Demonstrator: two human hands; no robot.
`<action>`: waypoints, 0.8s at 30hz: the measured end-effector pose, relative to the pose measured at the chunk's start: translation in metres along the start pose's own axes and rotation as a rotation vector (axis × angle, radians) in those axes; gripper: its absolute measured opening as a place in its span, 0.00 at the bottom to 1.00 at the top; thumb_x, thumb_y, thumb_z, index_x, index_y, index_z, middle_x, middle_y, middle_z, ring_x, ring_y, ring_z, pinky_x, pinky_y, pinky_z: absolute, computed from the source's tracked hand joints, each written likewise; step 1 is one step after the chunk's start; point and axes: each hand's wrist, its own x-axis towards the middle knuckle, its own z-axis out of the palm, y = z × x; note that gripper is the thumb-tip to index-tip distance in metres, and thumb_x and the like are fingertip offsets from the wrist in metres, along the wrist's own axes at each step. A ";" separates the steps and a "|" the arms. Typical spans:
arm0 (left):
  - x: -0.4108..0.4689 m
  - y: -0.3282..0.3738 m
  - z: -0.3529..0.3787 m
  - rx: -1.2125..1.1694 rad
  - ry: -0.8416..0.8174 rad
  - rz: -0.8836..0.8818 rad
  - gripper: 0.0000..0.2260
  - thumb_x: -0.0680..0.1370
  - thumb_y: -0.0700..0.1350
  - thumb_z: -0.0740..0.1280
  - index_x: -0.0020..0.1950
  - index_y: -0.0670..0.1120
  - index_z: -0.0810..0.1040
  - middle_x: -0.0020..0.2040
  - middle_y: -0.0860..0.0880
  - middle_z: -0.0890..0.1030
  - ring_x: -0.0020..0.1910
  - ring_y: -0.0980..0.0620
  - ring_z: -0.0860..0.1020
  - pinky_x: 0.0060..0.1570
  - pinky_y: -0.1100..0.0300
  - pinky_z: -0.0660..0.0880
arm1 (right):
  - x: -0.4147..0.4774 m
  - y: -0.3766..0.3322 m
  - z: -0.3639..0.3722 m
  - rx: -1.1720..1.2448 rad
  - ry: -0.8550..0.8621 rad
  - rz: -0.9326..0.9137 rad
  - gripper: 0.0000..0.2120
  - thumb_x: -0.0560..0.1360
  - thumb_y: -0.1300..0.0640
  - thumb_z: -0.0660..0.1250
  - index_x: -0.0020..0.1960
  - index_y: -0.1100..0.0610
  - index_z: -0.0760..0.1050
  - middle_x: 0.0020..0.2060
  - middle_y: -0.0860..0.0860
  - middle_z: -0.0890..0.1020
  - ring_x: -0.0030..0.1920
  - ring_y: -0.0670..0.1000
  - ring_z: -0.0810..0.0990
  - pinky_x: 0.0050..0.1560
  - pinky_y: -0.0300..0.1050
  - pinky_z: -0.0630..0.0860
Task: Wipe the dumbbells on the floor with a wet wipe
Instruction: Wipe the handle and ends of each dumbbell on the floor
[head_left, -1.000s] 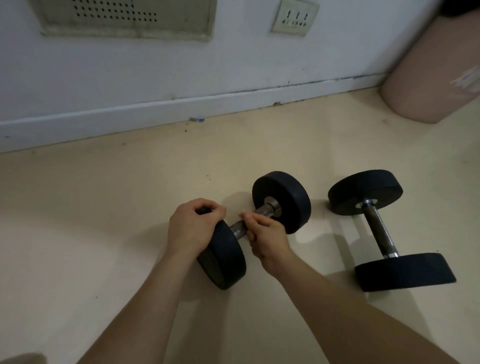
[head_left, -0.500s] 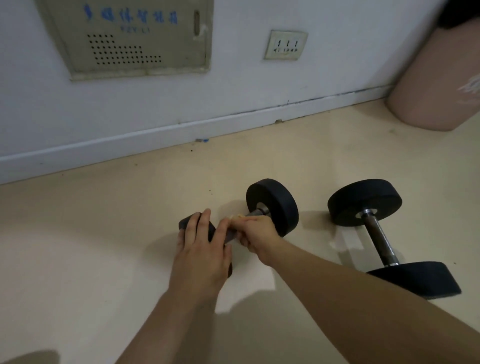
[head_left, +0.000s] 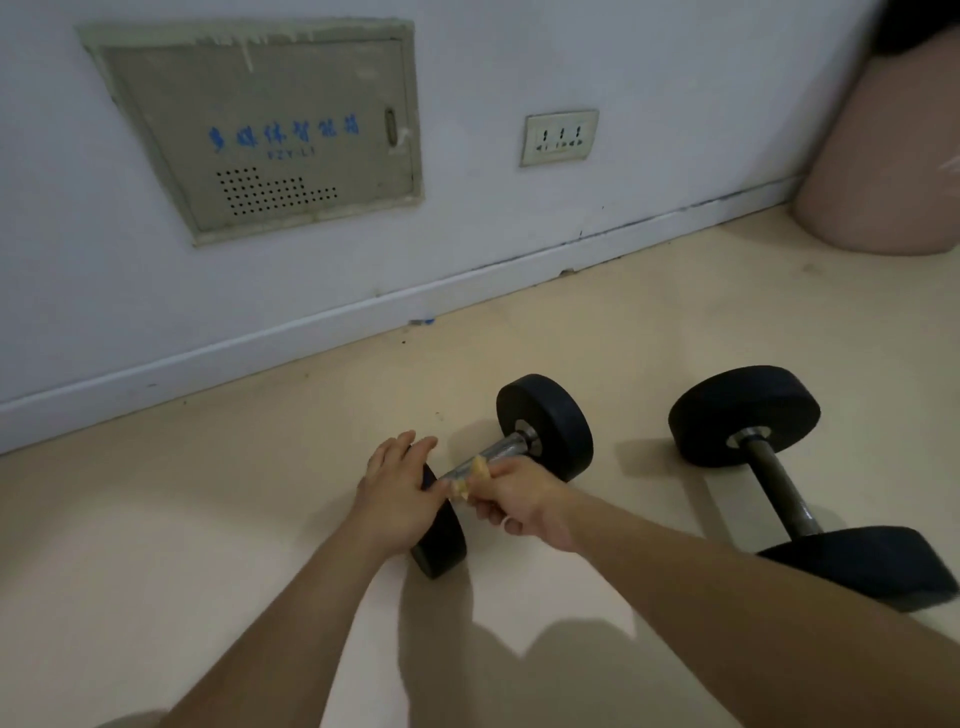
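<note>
L grip (head_left: 397, 491) has flattened, fingers straight, pressing near plate (head_left: 441, 545) of 1st dumbbell (head_left: 545, 426) on floor (head_left: 208, 519). R grip (head_left: 519, 501), pinching wet wipe (head_left: 465, 480), slid down bar (head_left: 498, 452) toward it; bar prob nearly done. 2nd dumbbell (head_left: 774, 478) waits, right.

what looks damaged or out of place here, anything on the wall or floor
The wall panel has ragged, chipped edges round its frame. A dark gap runs along the top of the baseboard toward the right. A small blue scrap lies on the floor beside it.
</note>
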 end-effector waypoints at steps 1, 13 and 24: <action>-0.002 0.005 -0.005 -0.108 0.075 -0.013 0.18 0.80 0.46 0.61 0.70 0.51 0.68 0.74 0.48 0.64 0.74 0.47 0.59 0.70 0.52 0.59 | -0.008 -0.010 -0.008 -0.025 -0.005 -0.032 0.11 0.77 0.50 0.65 0.49 0.58 0.80 0.35 0.51 0.78 0.34 0.46 0.71 0.33 0.38 0.66; -0.077 0.112 -0.038 -1.046 -0.186 0.032 0.05 0.72 0.40 0.73 0.47 0.44 0.82 0.47 0.40 0.83 0.43 0.47 0.80 0.47 0.54 0.80 | -0.154 -0.066 -0.081 -0.408 0.005 -0.091 0.04 0.73 0.60 0.70 0.45 0.61 0.82 0.32 0.52 0.79 0.31 0.46 0.75 0.33 0.39 0.68; -0.084 0.192 -0.007 -0.239 -0.433 0.550 0.23 0.72 0.48 0.71 0.64 0.63 0.68 0.31 0.55 0.73 0.30 0.59 0.75 0.36 0.60 0.76 | -0.223 -0.005 -0.148 0.461 0.222 -0.228 0.07 0.76 0.65 0.63 0.41 0.58 0.75 0.34 0.56 0.78 0.31 0.50 0.78 0.30 0.39 0.73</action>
